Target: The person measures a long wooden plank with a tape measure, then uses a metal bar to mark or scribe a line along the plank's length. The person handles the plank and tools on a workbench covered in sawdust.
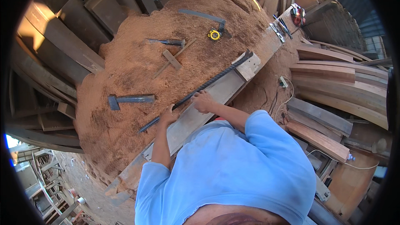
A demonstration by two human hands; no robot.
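Note:
A long dark ribbed metal bar [221,74] with a flattened end lies slantwise along the far edge of a pale wooden plank [223,88]. My left hand [168,116] is closed around its lower-left part, the thumb uppermost. Farther along, my right hand [203,101] has its fingers curled over the bar at the plank's edge. A wooden block [249,66] sits at the plank's far right end, beside the bar's tip. The undersides of both hands are hidden.
On the sawdust heap [137,66] lie a hammer [132,99], a chisel [166,42], a wooden marking gauge [171,60], a metal square [202,15] and a yellow tape measure [214,35]. Stacked timber [329,77] stands right; a power cord [291,96] trails nearby.

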